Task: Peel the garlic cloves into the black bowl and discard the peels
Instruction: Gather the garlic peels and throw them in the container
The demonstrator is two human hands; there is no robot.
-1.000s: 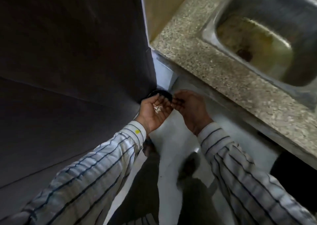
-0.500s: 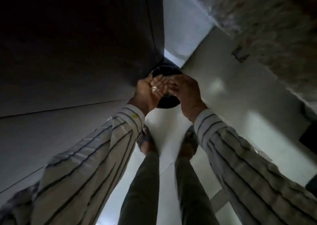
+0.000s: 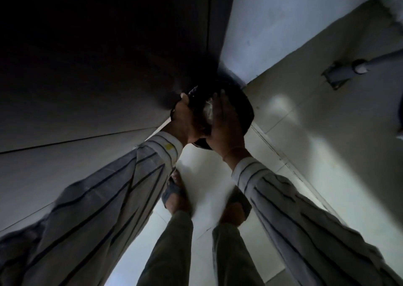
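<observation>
Both of my hands hang over a round black bin (image 3: 244,109) that sits on the floor in the corner beside a dark cabinet. My left hand (image 3: 185,120) is tipped palm inward, fingers loosely straight, so the garlic peels (image 3: 209,111) slide off into the bin; my right hand (image 3: 224,122) is flat and open beside it, seemingly brushing them off. Pale scraps show between the palms, though dim light blurs them. No writing or label is readable; a yellow mark sits on my left cuff (image 3: 169,152).
</observation>
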